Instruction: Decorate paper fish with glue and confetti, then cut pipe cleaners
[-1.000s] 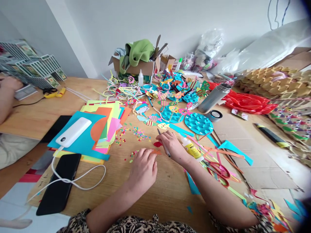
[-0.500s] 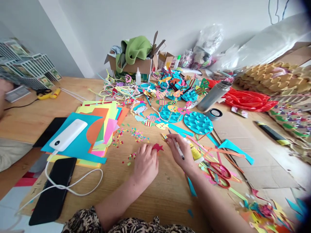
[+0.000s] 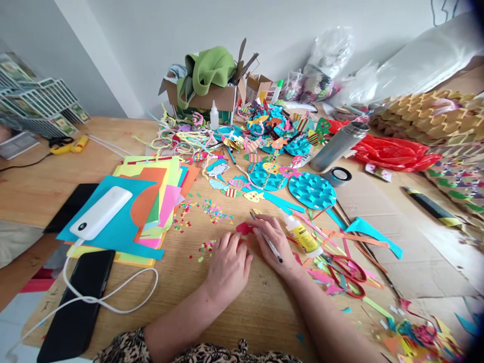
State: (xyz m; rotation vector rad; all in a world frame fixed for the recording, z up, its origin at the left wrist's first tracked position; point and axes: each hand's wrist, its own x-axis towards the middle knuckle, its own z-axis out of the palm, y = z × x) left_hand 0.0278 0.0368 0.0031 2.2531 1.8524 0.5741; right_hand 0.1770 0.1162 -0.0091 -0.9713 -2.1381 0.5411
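My right hand (image 3: 275,246) is closed around a slim clear-barrelled pen (image 3: 270,243). Its fingertips touch the right part of a small red paper fish (image 3: 244,229) lying on the table. My left hand (image 3: 229,262) rests palm down just below the fish, fingers bent and thumb apart, with nothing visible in it. Just above the right hand is a small yellow spotted paper piece (image 3: 257,212). To the left lie tiny coloured paper bits (image 3: 215,210) and round dots (image 3: 207,247). A yellow-labelled glue bottle (image 3: 304,239) lies to the right of my right hand.
Coloured paper sheets (image 3: 109,201), a white power bank (image 3: 100,213) and a black phone (image 3: 77,302) are at left. Red-handled scissors (image 3: 350,275) lie among paper strips at right. Behind are decorated paper fish (image 3: 253,195), blue discs (image 3: 312,191) and a metal flask (image 3: 340,146). Another person's arm (image 3: 26,267) shows at left.
My right hand has come left and down onto the red fish, covering its tail end. The small yellow spotted piece by its fingers now lies on the table. The view has shifted slightly.
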